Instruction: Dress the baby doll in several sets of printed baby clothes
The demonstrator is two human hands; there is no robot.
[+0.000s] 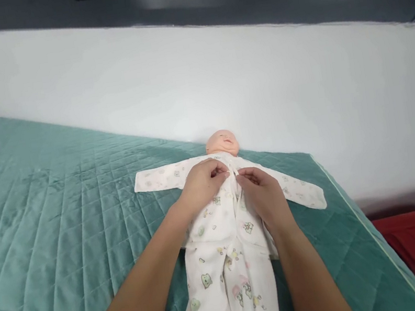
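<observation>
Now your left hand (201, 184) and right hand (264, 192) meet over the doll (222, 143) on the bed (60, 201), fingers of both pinching the tie (235, 173) of its garment (229, 263).

Both arms bare, stretched forward, forearms converging toward the middle. The left hand (202, 183) is palm-down, knuckles up, fingers curled in, thumb and fingertips pinched tight at its inner edge. The right hand (264, 195) is also back-up, wrist bent slightly inward, thumb and forefinger pinched close. The tips of the two hands sit just beside each other, nearly touching. Left forearm runs at a long diagonal, right forearm straighter out from the body. Elbows not visible.
</observation>
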